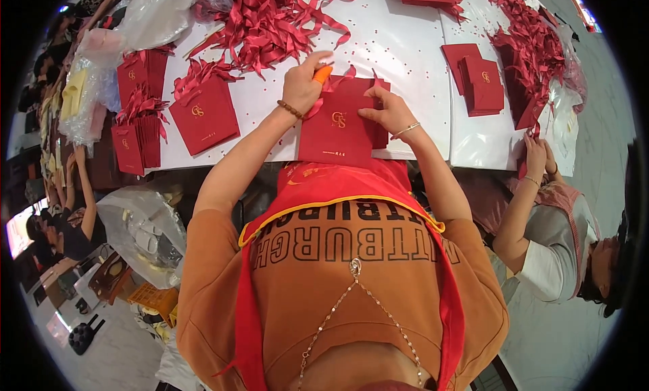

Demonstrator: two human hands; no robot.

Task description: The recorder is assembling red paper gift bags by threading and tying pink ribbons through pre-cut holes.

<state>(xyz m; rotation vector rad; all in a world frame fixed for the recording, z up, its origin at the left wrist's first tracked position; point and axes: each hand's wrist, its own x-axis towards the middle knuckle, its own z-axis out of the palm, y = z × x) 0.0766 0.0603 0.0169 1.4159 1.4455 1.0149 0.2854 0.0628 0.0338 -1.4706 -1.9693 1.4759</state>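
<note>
A flat red paper gift bag (331, 130) with gold print lies at the table's front edge, directly before me. My left hand (303, 86) is at its top left corner, fingers curled round a small orange object (323, 74) whose kind I cannot make out. One finger of that hand points to the right. Close by, a red ribbon (315, 109) shows at the bag's upper left. My right hand (390, 112) grips the bag's right side between thumb and bent fingers. Under it, more red bags (382, 135) stick out to the right.
A heap of loose red ribbons (267, 29) covers the far middle of the white table (405, 59). Ribboned red bags (205, 117) stand in stacks at left; further bags (483, 83) lie at right. A co-worker's hands (537, 157) are at the right edge.
</note>
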